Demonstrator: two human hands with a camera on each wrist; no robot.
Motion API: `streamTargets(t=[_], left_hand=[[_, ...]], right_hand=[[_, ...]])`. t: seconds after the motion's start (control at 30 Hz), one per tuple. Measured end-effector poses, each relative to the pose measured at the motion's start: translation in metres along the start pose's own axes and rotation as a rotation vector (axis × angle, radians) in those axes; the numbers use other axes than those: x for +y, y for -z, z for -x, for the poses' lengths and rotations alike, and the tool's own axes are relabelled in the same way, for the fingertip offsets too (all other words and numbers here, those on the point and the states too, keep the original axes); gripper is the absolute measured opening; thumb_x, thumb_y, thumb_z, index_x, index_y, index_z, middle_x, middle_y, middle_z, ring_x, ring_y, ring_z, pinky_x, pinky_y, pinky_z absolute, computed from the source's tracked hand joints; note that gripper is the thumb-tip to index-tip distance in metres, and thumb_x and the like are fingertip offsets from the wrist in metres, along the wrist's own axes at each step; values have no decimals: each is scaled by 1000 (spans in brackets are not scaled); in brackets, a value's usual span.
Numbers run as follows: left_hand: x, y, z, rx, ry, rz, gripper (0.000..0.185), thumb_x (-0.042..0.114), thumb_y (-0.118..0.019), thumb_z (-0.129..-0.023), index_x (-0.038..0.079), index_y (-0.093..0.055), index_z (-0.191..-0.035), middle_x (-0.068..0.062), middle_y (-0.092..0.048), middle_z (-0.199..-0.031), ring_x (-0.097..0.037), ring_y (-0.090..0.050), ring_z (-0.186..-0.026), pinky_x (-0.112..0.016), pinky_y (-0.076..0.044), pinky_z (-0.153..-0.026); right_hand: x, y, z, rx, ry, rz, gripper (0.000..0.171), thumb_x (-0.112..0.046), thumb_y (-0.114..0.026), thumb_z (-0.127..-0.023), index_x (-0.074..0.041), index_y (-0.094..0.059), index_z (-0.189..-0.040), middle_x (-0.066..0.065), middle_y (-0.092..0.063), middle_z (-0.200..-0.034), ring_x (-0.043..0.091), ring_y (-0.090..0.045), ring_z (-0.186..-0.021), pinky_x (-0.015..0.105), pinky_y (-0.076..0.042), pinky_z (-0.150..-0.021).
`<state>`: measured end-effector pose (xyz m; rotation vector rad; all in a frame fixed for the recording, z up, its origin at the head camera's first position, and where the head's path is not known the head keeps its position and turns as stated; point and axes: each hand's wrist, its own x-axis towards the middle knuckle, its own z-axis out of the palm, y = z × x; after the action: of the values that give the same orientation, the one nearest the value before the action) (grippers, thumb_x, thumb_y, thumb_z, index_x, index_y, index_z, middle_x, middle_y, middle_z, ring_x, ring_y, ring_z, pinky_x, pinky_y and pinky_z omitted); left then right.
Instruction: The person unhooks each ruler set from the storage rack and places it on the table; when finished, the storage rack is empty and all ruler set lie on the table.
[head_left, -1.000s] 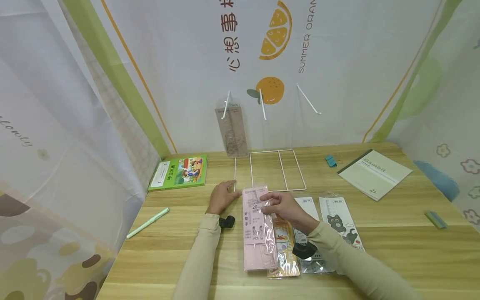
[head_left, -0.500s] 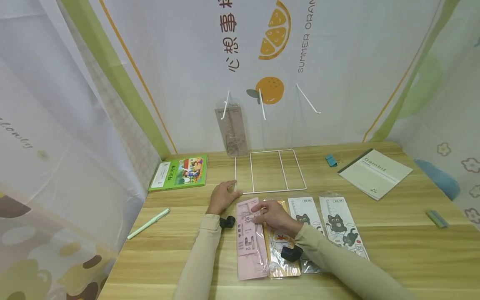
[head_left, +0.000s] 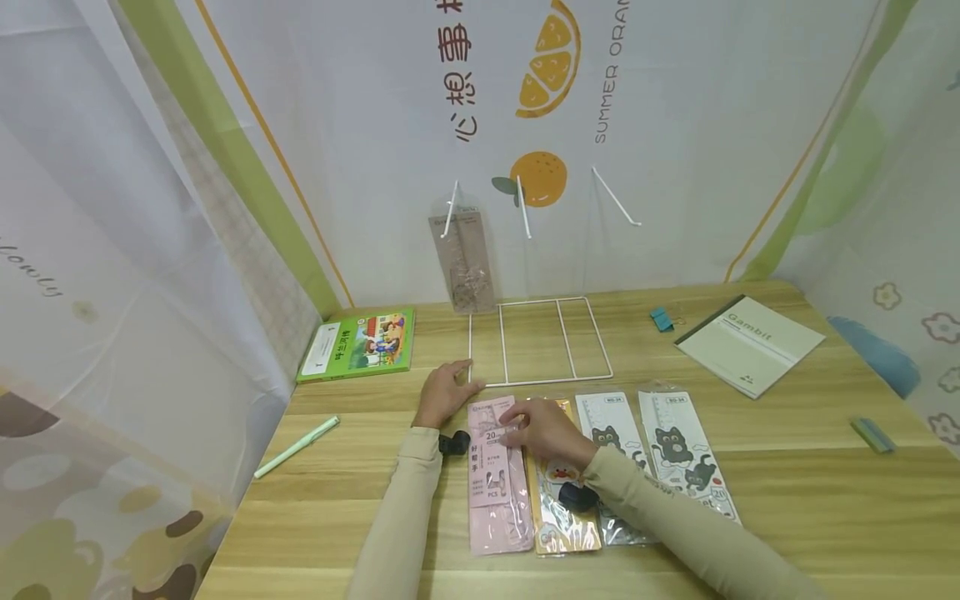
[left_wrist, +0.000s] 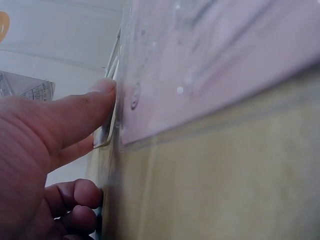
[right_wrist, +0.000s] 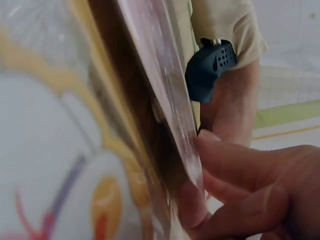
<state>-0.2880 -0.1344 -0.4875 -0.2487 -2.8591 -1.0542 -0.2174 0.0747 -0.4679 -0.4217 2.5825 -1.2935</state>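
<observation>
My left hand (head_left: 442,396) holds the near left corner of a white wire display rack (head_left: 541,382), thumb and forefinger at the wire in the left wrist view. My right hand (head_left: 551,433) pinches the right side of a pink ruler set pack (head_left: 489,529) near its top. In the right wrist view, thumb and fingers (right_wrist: 237,162) grip that pack's edge, with a dark gap beneath it. Right of it lie a yellow duck ruler pack (head_left: 567,533), partly covered by the right hand and wrist camera, and two cat ruler packs (head_left: 602,417), (head_left: 672,446).
A grey ruler pack (head_left: 472,271) hangs from the rack's left hook. The middle hook (head_left: 523,208) and right hook (head_left: 617,197) stick out bare. Around lie a green book (head_left: 360,346), a pen (head_left: 297,446), a binder clip (head_left: 662,319), a notebook (head_left: 750,346) and an eraser-like block (head_left: 872,435).
The right hand has brought the pink pack left and down toward the table beside the yellow pack, uncovering the packs to the right. The left hand has stayed at the rack's corner.
</observation>
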Motion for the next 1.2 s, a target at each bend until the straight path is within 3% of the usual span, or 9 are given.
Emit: streamTargets(t=[0.13,0.27,0.43,0.57,0.73,0.97,1.2], left_hand=[[1,0,-1,-4,2,1,53,30,-77,-88,5,-65,-132,-24,-66,-127,-41,-61,-117,-53,-48,-102],[1,0,-2,-7,0,9,53,30,-77,-88,5,-65,-133,-24,-66,-128,-41,-62,-116,-53,-48,-102],[1,-1,-1,-14,5,6,53,31,-76,-89,5,-64,-133,-23,-65,-131,-41,-61,-118,-53,-47,-103],[1,0,1,-26,20,10,54,30,-76,-88,5,-64,-134,-23,-63,-133,-42,-59,-122,-54,-46,-105],[4,3,0,-22,23,23,53,30,-77,-89,5,-64,-134,-22,-62,-136,-42,-56,-127,-54,-44,-109],[5,3,-1,-25,45,30,54,31,-76,-89,6,-63,-135,-21,-61,-138,-42,-55,-129,-54,-43,-110],[5,6,0,-44,17,31,52,29,-75,-90,3,-63,-134,-23,-61,-136,-44,-55,-129,-55,-43,-109]], right_hand=[[2,15,-1,33,16,25,28,-19,-80,-86,-7,-76,-110,4,-60,-74,11,-48,-57,22,-39,-46],[11,50,-7,122,20,82,30,-24,-75,-91,-4,-74,-113,3,-60,-72,10,-44,-52,23,-36,-46],[48,101,-19,299,12,189,35,-22,-72,-93,3,-70,-118,5,-59,-70,13,-44,-55,27,-37,-50],[78,127,-20,300,-59,216,44,-23,-71,-93,5,-65,-126,14,-65,-85,20,-54,-67,31,-43,-56],[96,137,-21,226,-139,189,55,-30,-73,-91,2,-62,-134,26,-65,-114,33,-62,-95,41,-52,-74],[100,137,-22,198,-161,203,60,-29,-77,-88,2,-59,-137,28,-65,-111,33,-60,-91,42,-51,-74],[99,133,-21,211,-150,198,58,-27,-78,-88,2,-61,-135,33,-64,-120,42,-63,-104,52,-54,-85]])
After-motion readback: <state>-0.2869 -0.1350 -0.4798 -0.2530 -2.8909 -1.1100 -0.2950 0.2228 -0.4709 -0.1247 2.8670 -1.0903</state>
